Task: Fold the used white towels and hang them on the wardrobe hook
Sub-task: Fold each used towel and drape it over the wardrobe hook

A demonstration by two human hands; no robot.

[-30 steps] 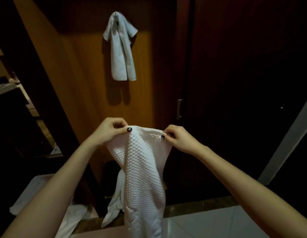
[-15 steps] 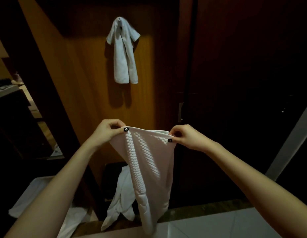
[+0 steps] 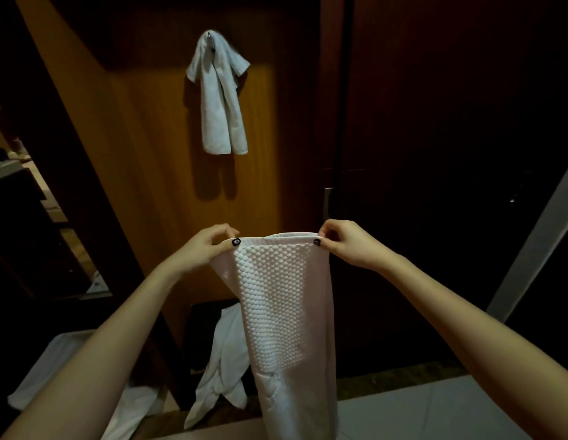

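towel (image 3: 286,312) | both hands pinching its top corners; hung towel (image 3: 220,100) above on hook (image 3: 209,34)

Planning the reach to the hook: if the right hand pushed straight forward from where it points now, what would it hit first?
Probably the dark wardrobe door behind the right hand, near its metal handle; nothing shows between, though depth is unclear.

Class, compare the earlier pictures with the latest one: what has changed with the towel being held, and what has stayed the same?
The hands moved apart, the right hand going rightward, pulling the held towel's top edge taut; its twisted front now hangs flat and wide. The left hand and right hand kept pinching the top corners. The hung towel remains on the hook, and the floor towel lies as before.
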